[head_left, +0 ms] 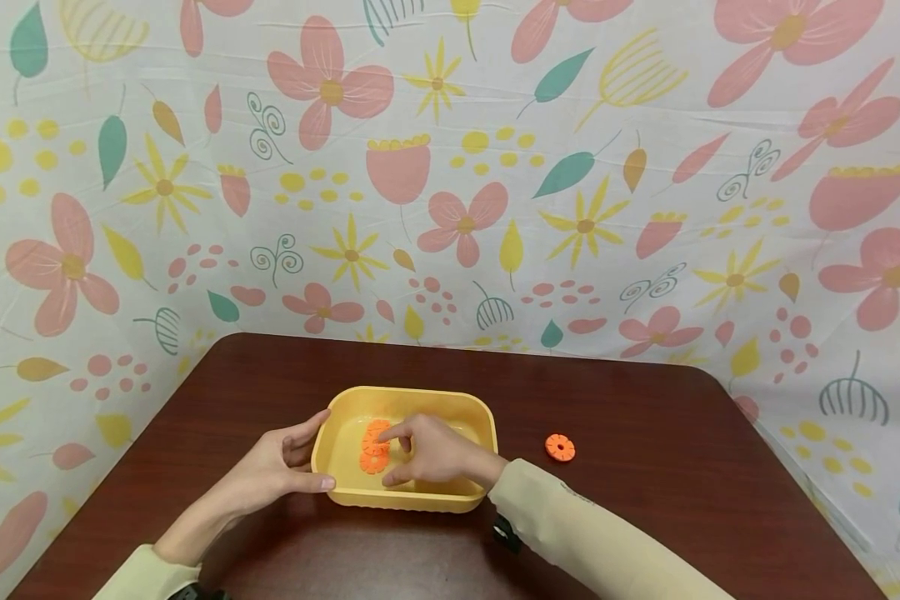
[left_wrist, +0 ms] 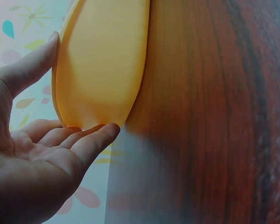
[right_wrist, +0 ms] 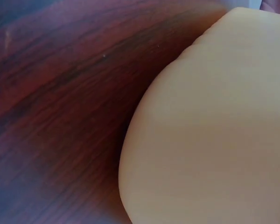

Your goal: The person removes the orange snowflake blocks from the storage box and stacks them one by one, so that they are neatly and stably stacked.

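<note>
A yellow plastic tub [head_left: 405,500] with rounded corners stands on the dark wooden table. My left hand [head_left: 273,467] grips its left end, thumb at the near corner and fingers at the far one; the left wrist view has this hand [left_wrist: 46,149] spread across the end of the tub [left_wrist: 100,56]. Inside the tub lie orange notched discs [head_left: 374,458], one overlapping another. My right hand [head_left: 438,450] reaches in over the near wall, index finger and thumb spread apart beside the discs. Only the outer wall of the tub [right_wrist: 205,121] fills the right wrist view, and that hand is hidden there.
Another orange notched disc [head_left: 560,447] lies on the table to the right of the tub. The reddish-brown table [head_left: 645,500] has rounded far corners. Behind it hangs a white cloth [head_left: 450,292] printed with flowers and leaves.
</note>
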Motion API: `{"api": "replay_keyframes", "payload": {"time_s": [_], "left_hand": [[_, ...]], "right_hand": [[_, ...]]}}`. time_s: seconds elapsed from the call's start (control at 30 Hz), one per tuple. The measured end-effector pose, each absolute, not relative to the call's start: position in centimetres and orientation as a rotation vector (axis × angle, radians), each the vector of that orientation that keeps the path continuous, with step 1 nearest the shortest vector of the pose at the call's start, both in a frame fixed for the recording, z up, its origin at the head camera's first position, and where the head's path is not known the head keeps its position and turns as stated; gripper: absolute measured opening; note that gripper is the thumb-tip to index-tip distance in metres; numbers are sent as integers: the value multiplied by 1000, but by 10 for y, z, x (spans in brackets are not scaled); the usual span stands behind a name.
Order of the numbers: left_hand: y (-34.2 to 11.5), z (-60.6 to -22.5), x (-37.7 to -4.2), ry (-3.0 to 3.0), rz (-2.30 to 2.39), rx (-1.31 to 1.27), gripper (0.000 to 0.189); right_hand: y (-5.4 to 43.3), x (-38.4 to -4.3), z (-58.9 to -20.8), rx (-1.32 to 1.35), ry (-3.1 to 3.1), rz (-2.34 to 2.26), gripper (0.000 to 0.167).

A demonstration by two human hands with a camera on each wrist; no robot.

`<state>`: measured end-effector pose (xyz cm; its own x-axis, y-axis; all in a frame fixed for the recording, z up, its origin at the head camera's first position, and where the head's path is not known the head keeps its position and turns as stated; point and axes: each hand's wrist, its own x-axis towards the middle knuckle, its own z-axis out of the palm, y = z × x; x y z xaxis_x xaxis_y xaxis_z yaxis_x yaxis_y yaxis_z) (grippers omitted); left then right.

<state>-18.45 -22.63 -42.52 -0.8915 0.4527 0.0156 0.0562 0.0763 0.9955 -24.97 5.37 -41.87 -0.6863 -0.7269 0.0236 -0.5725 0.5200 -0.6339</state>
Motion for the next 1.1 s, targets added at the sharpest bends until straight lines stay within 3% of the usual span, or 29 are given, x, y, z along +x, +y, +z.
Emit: {"api": "replay_keyframes", "payload": {"time_s": [0.23,0.63,1.1], "left_hand": [[-226,-425,-184,2050,1882,502,103],[-226,-424,-185,2062,1881,491,102],[-227,-424,-184,2073,1879,488,102]], "right_hand": [[51,-252,-422,-1057,2531,-882,68],[47,-256,-429,-1033,2600,-775,68],[58,-254,-426,-1106,2601,-810,40]]}}
